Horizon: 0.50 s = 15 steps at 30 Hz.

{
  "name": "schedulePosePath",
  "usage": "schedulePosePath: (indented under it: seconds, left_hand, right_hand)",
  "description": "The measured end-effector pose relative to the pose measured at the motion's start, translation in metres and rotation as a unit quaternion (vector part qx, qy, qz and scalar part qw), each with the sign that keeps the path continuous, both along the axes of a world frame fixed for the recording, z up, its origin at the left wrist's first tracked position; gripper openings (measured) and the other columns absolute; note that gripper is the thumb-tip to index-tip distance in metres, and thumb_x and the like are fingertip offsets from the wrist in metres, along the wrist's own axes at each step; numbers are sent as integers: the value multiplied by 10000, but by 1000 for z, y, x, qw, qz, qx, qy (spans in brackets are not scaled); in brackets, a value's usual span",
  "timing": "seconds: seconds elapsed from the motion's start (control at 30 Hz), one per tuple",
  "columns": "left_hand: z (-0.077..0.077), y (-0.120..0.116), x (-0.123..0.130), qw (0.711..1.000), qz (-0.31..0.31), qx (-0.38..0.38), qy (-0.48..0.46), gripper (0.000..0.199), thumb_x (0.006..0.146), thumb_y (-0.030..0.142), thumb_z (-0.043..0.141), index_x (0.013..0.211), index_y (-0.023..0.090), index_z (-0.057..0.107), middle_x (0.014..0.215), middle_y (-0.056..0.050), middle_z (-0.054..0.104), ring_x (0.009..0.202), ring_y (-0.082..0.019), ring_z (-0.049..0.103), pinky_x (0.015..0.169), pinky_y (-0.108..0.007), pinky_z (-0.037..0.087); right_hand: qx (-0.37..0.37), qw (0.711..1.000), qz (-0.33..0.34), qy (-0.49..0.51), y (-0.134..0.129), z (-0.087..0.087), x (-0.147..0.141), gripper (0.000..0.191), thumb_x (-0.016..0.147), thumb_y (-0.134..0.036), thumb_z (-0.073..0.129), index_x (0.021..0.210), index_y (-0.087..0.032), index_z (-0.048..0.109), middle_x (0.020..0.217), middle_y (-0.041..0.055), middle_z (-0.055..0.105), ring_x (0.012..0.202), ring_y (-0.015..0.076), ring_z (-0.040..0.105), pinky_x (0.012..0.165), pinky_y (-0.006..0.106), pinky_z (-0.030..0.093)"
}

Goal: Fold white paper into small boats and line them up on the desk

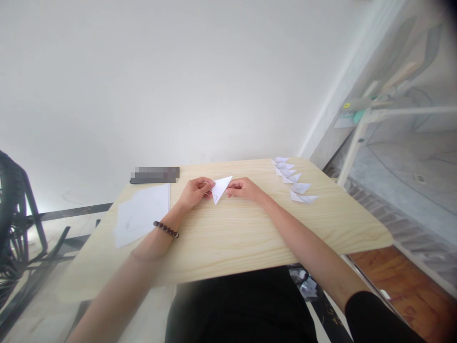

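A small white sheet folded into a pointed triangle, a piece of folded paper [220, 188], is held above the middle of the table. My left hand [196, 191] pinches its left side between thumb and fingers. At its right edge my right hand [244, 189] has its fingers curled and pressed together against the paper; the exact grip is partly hidden. A stack of white paper sheets [143, 212] lies left of my left hand. Several finished-looking folded paper pieces [291, 177] with pointed ends stand in a slanting row to the right of my right hand.
The light wooden table [228, 247] has rounded corners and its far edge is near a white wall [214, 85]. A dark flat object [155, 175], partly pixelated, lies at the back left. A white metal frame [352, 152] stands beyond the right edge, a black chair [21, 209] at left.
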<state>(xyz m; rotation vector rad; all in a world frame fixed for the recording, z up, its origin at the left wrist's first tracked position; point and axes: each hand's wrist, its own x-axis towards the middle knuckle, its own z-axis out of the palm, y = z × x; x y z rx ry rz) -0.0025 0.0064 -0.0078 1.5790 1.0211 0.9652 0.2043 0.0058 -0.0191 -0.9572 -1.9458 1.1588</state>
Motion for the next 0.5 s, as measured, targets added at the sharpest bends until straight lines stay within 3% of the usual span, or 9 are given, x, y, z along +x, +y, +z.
schedulePosePath:
  seconds: [0.17, 0.33, 0.5]
  left_hand:
    - [2, -2, 1, 1000, -14, -8, -4, 400, 657, 474, 593, 839, 118, 575, 622, -41, 616, 545, -126, 567, 550, -263, 469]
    - [3, -4, 2, 999, -52, -10, -10, 400, 673, 467, 582, 858, 113, 597, 711, -67, 634, 644, -157, 590, 574, -277, 481]
    - [2, -5, 3, 997, -71, -10, -8, 358, 682, 430, 591, 841, 112, 633, 695, -64, 632, 654, -151, 577, 593, -277, 489]
  right_hand:
    - [7, 1000, -10, -16, 1, -1, -1, 242, 716, -297, 520, 841, -114, 619, 689, 35, 618, 592, 93, 525, 534, 196, 379]
    - [25, 998, -37, -39, 2, -2, -2, 218, 736, -285, 460, 750, -121, 603, 618, 10, 585, 530, 80, 504, 508, 187, 374]
    - [97, 988, -79, -90, 1, -4, -7, 184, 681, -262, 502, 728, -121, 611, 602, 5, 584, 529, 89, 495, 494, 184, 347]
